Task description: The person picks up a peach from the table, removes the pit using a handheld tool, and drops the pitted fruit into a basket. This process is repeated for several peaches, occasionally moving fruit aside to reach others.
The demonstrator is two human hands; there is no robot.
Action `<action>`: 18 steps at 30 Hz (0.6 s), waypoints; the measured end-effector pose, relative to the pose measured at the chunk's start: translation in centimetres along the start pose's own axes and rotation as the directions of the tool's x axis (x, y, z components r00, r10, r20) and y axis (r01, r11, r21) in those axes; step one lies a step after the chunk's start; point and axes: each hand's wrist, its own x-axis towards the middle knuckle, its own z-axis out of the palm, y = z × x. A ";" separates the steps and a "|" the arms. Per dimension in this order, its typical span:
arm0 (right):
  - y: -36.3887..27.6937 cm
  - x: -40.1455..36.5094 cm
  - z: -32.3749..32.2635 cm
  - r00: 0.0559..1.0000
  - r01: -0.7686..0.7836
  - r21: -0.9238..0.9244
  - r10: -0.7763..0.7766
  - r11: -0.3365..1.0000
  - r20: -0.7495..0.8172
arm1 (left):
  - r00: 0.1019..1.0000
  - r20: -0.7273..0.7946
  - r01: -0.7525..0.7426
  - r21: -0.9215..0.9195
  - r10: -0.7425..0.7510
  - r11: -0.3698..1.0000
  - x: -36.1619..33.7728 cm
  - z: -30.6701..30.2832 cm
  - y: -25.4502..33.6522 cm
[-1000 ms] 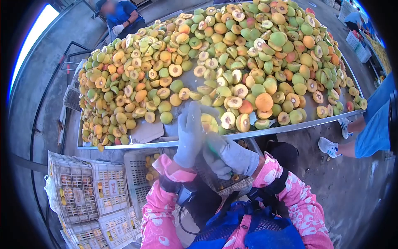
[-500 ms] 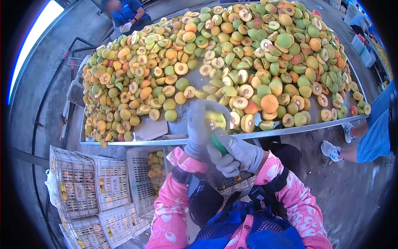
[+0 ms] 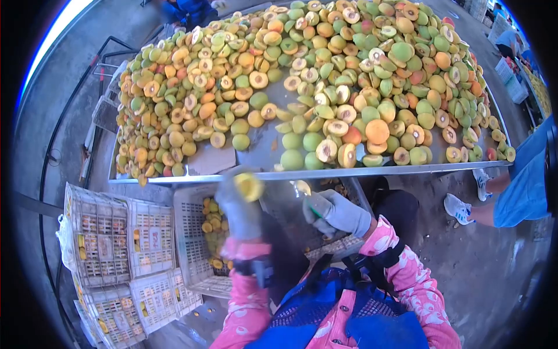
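Observation:
My left hand [image 3: 241, 206], in a grey glove and blurred by motion, holds a yellow fruit half [image 3: 249, 187] with a hollow in its cut face, over the crate near the table edge. To its right, my right hand [image 3: 340, 214], also gloved, is wrapped round the green handle of a small tool [image 3: 301, 189] with a shiny metal end pointing up and left. The two hands are apart. Beyond them, a heap of halved and whole green and orange fruit [image 3: 325, 81] lies on a metal table [image 3: 372, 171].
A crate [image 3: 189, 232] with fruit pieces stands below the table; stacked crates [image 3: 102, 244] with fruit are at the left. Someone in blue shorts [image 3: 526, 186] stands at the right. Another person's blue sleeve [image 3: 195, 11] shows at the top left.
My hands were together at a fruit and have separated. My left hand has moved left and down with a fruit half; my right hand has moved slightly right. The view has shifted a little.

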 end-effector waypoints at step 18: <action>5.7 -1.6 -2.1 0.907 -0.320 0.308 0.383 0.896 -0.173 | 0.970 0.241 -0.197 0.752 0.016 0.629 11.5 2.1 -13.2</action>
